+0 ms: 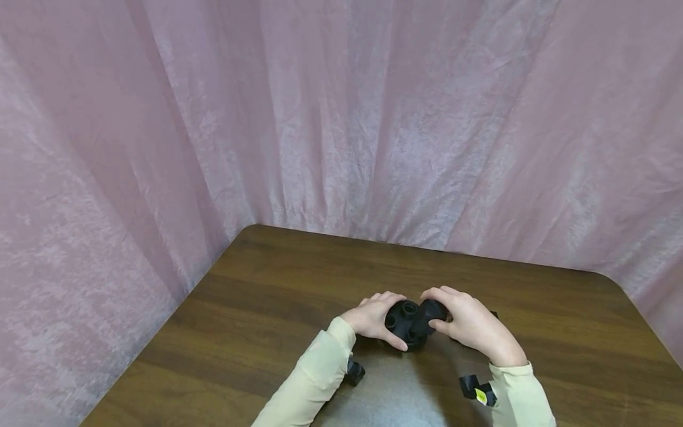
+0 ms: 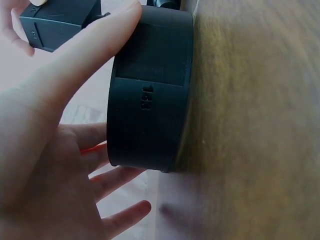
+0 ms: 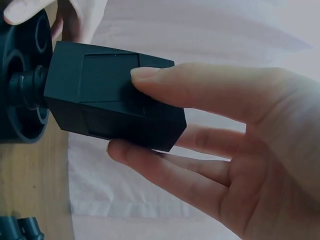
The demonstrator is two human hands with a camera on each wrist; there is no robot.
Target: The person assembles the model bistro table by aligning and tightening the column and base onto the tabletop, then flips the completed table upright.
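Observation:
A round black base (image 1: 401, 327) with several round sockets in its top stands on the table, the raised number 143 on its side wall (image 2: 150, 115). My left hand (image 1: 375, 318) grips that wall, thumb on the near side and fingers round the far side. In my right hand (image 1: 469, 320) is a black faceted block (image 3: 100, 82), held between thumb and fingers. The block lies tilted over the right part of the base. From its end a short ribbed stem (image 3: 27, 87) reaches into one of the sockets; how deep it sits, I cannot tell.
Small black cylindrical pieces (image 3: 20, 229) lie on the wooden table (image 1: 288, 284) by the right hand. A black wrist device (image 1: 354, 372) hangs at the left sleeve, another (image 1: 477, 390) at the right. Pink curtains (image 1: 341, 118) enclose the table's back and left.

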